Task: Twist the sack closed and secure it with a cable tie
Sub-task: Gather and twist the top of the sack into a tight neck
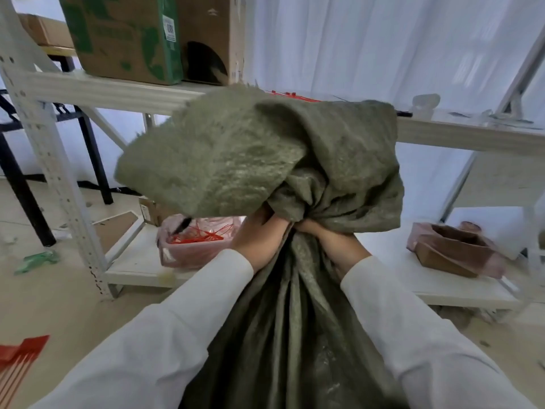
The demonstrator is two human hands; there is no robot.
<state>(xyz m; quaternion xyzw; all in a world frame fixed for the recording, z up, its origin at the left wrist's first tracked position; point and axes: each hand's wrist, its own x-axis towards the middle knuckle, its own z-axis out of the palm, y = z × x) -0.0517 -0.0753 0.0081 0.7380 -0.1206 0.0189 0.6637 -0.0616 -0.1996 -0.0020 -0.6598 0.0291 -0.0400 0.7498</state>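
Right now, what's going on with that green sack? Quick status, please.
Left hand and right hand both grip the sack at its gathered neck. No cable tie on it yet. Red ties sit in a tub behind. Nothing in the way.

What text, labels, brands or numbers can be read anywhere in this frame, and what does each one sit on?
Nothing here reads with certainty.
White label on the green cardboard box: printed characters, too blurred to read.
Green print on that box's faces: shapes only, no legible words.
Brown cardboard box beside it: a small mark near the top, illegible.
Sack, both hands' sleeves, and the pink bag of red cable ties: no text visible.
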